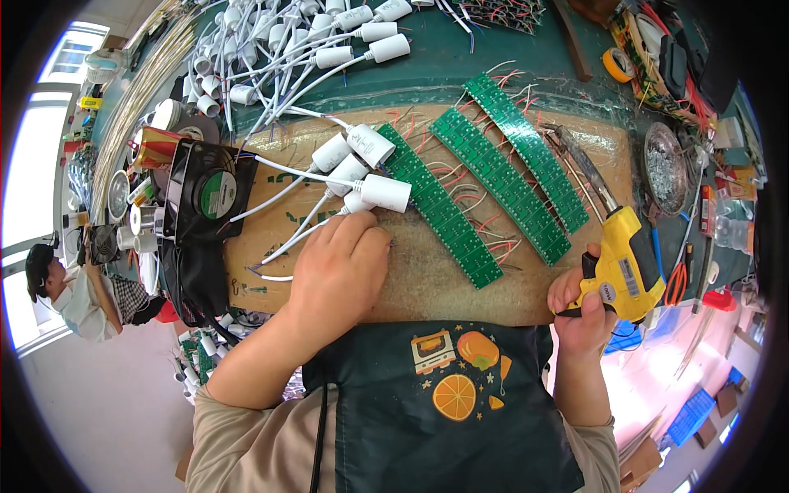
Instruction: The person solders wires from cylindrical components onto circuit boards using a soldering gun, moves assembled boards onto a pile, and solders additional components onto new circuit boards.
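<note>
My right hand [582, 300] is wrapped round the handle of a yellow soldering gun [629, 267], whose metal tip reaches up and left towards the green circuit boards. Three perforated board strips lie slanting side by side: a near one [444, 209], a middle one [501, 185] and a far one [526, 148]. Red and white wires stick out along their edges. My left hand [341, 259] is closed, its fingers bent at the lowest white lamp holder [355, 202]; the fingertips are partly hidden. Just above it sits a small group of cabled lamp holders [386, 192].
A brown work board [394, 283] lies under the strips. A black fan [214, 193] stands at the left, and a heap of white lamp holders [333, 57] at the back. On the right are a metal dish [666, 168], orange-handled scissors [676, 283] and yellow tape [618, 64]. Another person [82, 287] sits far left.
</note>
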Demonstrator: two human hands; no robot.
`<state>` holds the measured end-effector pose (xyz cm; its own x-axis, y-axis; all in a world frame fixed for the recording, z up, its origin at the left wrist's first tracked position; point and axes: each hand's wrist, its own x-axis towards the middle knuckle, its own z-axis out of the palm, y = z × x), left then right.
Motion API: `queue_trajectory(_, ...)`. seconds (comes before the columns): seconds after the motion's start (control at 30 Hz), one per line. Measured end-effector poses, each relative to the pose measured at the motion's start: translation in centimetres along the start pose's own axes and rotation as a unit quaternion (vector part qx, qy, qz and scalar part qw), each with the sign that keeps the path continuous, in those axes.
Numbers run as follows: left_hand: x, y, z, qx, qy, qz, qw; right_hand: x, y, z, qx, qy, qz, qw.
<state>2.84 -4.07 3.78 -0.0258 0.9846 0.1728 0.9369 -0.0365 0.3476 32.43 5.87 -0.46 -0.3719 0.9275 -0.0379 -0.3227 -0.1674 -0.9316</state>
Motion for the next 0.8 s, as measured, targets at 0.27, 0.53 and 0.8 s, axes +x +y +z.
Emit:
queue_trajectory(0.27,0.1,1.4,2.1,-0.115,0.084,-0.035,0.989,-0.1,-0.2,0.3,-0.005,0.003,0.000,1.000)
queue_trajectory(0.53,1.5,0.8,3.3,0.019,0.213,0.038,0.976,-0.5,-0.1,0.2,-0.026,-0.013,-0.001,1.000)
queue_trajectory(0.8,1.4,0.0,3.6,0.034,0.200,0.056,0.978,-3.4,-0.3,0.6,-0.058,-0.068,0.087,0.992)
